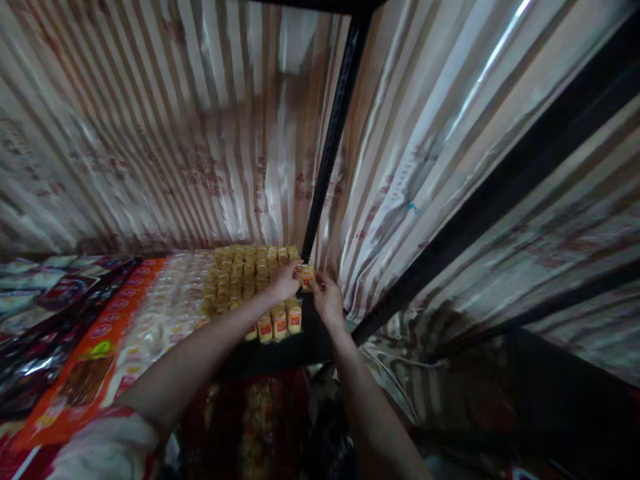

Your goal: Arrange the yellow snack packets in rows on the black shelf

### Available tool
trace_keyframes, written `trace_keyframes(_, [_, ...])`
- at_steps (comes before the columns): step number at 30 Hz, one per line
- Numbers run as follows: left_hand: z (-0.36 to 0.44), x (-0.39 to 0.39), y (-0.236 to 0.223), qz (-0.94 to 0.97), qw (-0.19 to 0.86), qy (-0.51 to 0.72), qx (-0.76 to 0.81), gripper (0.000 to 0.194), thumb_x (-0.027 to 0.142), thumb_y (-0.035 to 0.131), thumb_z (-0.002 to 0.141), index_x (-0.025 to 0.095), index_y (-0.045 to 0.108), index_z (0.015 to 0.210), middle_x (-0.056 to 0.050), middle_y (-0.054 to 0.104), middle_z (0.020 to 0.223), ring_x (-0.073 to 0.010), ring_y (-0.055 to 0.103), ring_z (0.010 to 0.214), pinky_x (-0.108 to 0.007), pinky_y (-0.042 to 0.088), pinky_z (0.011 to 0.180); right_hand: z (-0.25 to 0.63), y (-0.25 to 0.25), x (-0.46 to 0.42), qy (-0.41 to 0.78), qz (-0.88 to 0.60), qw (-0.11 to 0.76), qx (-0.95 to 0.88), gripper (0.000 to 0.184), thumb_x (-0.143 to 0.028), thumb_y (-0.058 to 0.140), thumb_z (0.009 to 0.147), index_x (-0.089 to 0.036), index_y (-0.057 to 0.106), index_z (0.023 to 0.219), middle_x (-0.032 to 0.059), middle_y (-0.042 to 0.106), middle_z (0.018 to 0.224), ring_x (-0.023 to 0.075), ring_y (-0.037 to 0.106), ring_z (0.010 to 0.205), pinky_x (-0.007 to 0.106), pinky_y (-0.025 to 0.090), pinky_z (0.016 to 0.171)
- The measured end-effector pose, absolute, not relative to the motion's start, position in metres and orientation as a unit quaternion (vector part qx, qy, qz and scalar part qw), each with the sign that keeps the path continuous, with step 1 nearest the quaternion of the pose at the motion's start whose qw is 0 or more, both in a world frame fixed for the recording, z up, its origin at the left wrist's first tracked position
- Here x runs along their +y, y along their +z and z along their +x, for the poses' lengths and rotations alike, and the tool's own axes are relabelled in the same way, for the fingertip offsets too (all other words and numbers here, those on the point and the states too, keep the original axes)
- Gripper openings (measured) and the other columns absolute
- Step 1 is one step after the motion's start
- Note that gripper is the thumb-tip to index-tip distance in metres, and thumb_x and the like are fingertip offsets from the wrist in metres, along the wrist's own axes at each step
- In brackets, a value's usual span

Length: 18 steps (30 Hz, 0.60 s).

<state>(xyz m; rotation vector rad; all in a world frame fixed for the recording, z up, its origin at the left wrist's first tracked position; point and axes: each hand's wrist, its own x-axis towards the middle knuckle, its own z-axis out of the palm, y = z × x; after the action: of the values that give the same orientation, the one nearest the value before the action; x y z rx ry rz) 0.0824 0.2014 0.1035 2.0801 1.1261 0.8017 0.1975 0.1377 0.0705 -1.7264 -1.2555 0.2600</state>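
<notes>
Both my arms reach forward to a shelf of small yellow snack packets [245,277] stacked in rows. My left hand [285,280] and my right hand [327,300] meet at the right end of the rows, fingers closed together on one yellow packet [307,275] held between them, just in front of a black upright post [330,140]. Below my hands, a front row of packets with red labels [277,325] stands at the shelf edge.
Left of the yellow packets lie pale wrapped goods [165,300], an orange-red package [95,353] and dark shiny bags [40,313]. Striped sheeting [150,133] hangs behind and to the right. A black shelf beam [500,187] slants across the right. More goods sit on a lower shelf [260,420].
</notes>
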Motion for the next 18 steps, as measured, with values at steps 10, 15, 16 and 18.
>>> trace_keyframes(10, [0.076,0.221,0.076,0.864,0.215,0.239,0.387,0.042,0.002,0.045,0.073,0.021,0.064,0.105,-0.002,0.056,0.127,-0.0156,0.047,0.12,-0.031,0.035,0.106,0.203,0.022,0.17,0.13,-0.754,0.429,-0.481,0.028,-0.026,0.047,0.082,-0.02,0.064,0.104,0.0072,0.07,0.098,0.0196,0.064,0.088,0.028,0.046,0.078])
trace_keyframes(15, [0.074,0.222,0.068,0.89,0.186,0.186,0.373,0.039,0.005,0.043,0.076,0.017,0.064,0.107,-0.005,0.054,0.13,-0.0169,0.043,0.124,-0.036,0.029,0.11,0.202,0.003,0.179,0.141,-0.746,0.433,-0.487,0.028,-0.027,0.046,0.082,-0.018,0.065,0.101,0.0071,0.071,0.093,0.0188,0.064,0.084,0.028,0.047,0.075])
trace_keyframes(16, [0.073,0.222,0.067,0.896,0.18,0.174,0.368,0.039,0.005,0.043,0.076,0.017,0.064,0.107,-0.005,0.054,0.13,-0.0169,0.043,0.124,-0.036,0.029,0.11,0.203,0.001,0.181,0.133,-0.748,0.429,-0.488,0.028,-0.028,0.046,0.082,-0.017,0.065,0.099,0.0077,0.071,0.093,0.0192,0.064,0.084,0.028,0.047,0.075])
trace_keyframes(18, [0.073,0.222,0.065,0.908,0.162,0.158,0.351,0.037,0.006,0.044,0.077,0.017,0.064,0.106,-0.005,0.057,0.127,-0.0165,0.045,0.121,-0.035,0.03,0.109,0.203,-0.003,0.184,0.119,-0.75,0.427,-0.491,0.028,-0.028,0.044,0.082,-0.016,0.066,0.097,0.009,0.07,0.092,0.0197,0.064,0.084,0.029,0.047,0.074])
